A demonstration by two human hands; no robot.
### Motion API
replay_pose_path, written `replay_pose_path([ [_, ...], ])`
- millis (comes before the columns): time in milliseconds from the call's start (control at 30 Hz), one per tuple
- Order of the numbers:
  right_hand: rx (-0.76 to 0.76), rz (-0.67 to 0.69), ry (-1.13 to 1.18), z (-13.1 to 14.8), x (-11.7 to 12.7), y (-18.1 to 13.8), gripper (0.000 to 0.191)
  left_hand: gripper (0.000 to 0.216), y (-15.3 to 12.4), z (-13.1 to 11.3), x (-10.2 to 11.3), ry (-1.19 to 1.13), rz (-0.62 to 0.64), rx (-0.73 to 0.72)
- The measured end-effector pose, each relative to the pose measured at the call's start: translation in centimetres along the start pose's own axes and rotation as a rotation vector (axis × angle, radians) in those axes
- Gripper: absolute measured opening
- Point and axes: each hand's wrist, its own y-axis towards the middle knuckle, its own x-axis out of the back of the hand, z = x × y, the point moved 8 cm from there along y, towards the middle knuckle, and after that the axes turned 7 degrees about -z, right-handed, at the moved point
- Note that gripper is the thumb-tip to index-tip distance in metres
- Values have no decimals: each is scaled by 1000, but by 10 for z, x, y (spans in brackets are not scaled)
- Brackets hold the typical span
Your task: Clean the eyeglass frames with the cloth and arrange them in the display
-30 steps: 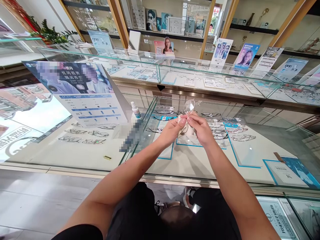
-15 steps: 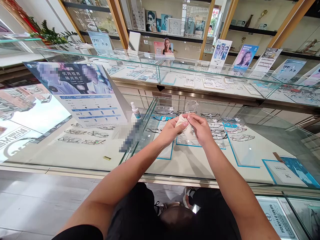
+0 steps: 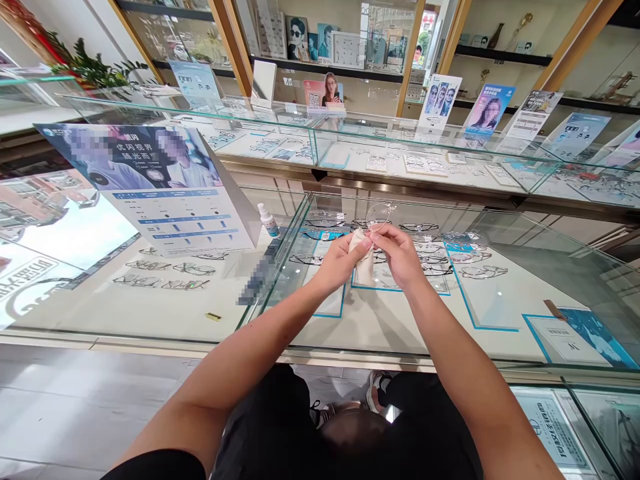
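Note:
Above the glass display case, my left hand (image 3: 340, 263) is closed on a pale cleaning cloth (image 3: 365, 267), its thumb pressing the folds while the loose end hangs down. My right hand (image 3: 399, 257) is closed beside it, fingertips pinching a thin-framed pair of eyeglasses (image 3: 379, 213). One round lens rim sticks up past the fingers; the rest of the eyeglasses is hidden by the cloth and fingers. Both hands meet at the cloth's upper edge.
Under the glass top of the case (image 3: 400, 340) lie several eyeglass frames (image 3: 484, 272). A white spray bottle (image 3: 269, 220) stands to the left, next to a large folded sign (image 3: 175, 213). A second glass counter (image 3: 360, 130) runs across behind.
The cloth has shifted slightly left and hangs longer below my left hand. My right hand's fingers have moved a little apart from it, and the lens rim has tilted slightly.

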Motion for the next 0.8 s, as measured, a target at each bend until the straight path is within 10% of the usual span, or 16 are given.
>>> replay_pose_path([
  [400,-108,-119,100,-6,14,5,19,60,0,-3,-7,41,292,119],
  [800,-12,-11,32,-5,6,6,20,65,5,-2,2,91,34,-46],
])
